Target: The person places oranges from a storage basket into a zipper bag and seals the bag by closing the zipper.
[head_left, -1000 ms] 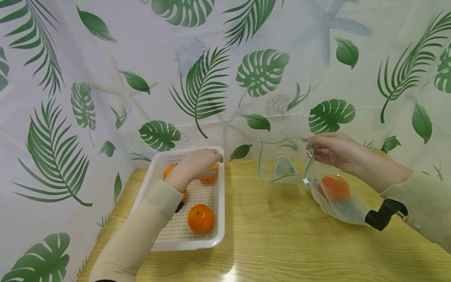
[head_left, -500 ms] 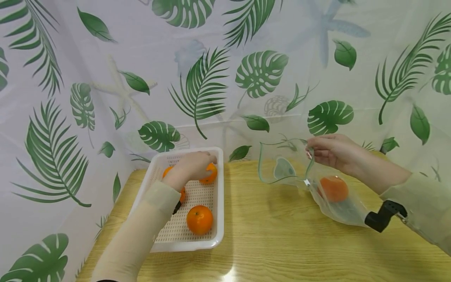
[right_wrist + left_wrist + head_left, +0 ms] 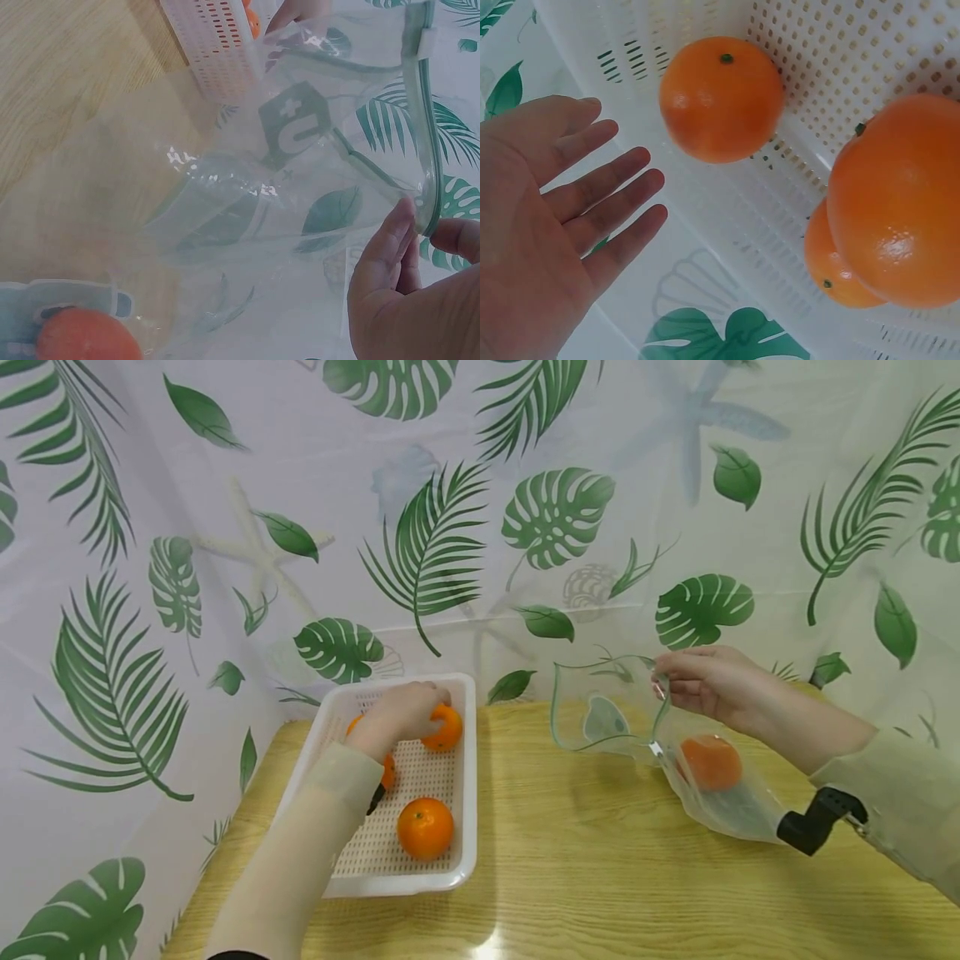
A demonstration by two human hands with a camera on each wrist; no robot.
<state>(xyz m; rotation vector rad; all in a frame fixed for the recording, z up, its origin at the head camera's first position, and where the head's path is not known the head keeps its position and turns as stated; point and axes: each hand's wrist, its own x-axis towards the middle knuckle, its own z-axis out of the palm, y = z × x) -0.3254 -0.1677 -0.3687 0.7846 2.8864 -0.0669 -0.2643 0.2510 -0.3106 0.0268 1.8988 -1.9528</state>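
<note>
Orange fruit [image 3: 721, 101] lies beside the left grip [image 3: 546, 225], fingers spread; right grip [image 3: 412, 296] pinches bag [image 3: 225, 195].

Both sleeves [image 3: 300, 843] are beige, the right carrying a boxy black device [image 3: 807, 830].

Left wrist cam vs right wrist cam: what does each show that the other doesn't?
Only the left wrist: the left hand palm-on, fingers spread, and three oranges in clear view, with green stems.

Only the right wrist: the right hand pinching the rim of the clear bag, and the bagged orange.

Both: the white basket, oranges in it, part of the left hand, and leaf-print cloth.
</note>
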